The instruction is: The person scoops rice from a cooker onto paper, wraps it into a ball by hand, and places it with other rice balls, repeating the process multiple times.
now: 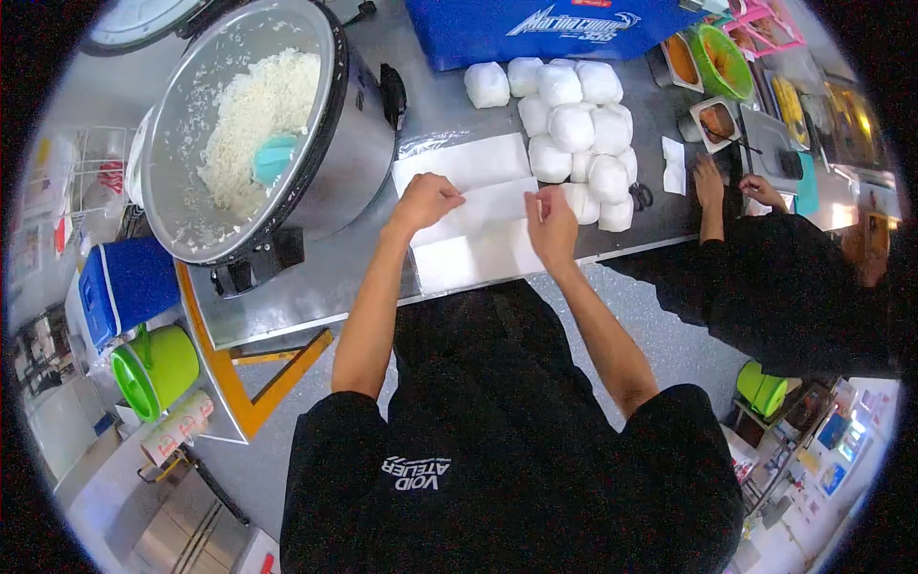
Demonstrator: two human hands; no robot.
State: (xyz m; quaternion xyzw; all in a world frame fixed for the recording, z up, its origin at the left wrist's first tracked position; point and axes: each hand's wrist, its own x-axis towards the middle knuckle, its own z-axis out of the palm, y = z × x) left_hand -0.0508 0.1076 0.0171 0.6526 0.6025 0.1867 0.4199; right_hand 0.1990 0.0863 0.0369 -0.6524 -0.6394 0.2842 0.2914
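Sheets of white wrapping paper (478,260) lie on the dark counter in front of me. My left hand (430,203) pinches the left edge of a paper sheet (492,203) lying across them. At that sheet's right edge, my right hand (552,225) has its fingers closed on the paper. Just beyond my right hand sits a pile of rounded white wrapped packets (571,127), stacked in places. To the left, a large rice cooker (354,163) stands with its lid up. Cooked white rice (253,120) and a teal scoop (274,159) are inside it.
A blue cooler box (535,33) stands at the back. On the right, a co-worker's hands (710,182) are near a metal container of food (715,122). A green basket (722,62) is behind. The counter's front edge (363,318) runs before me.
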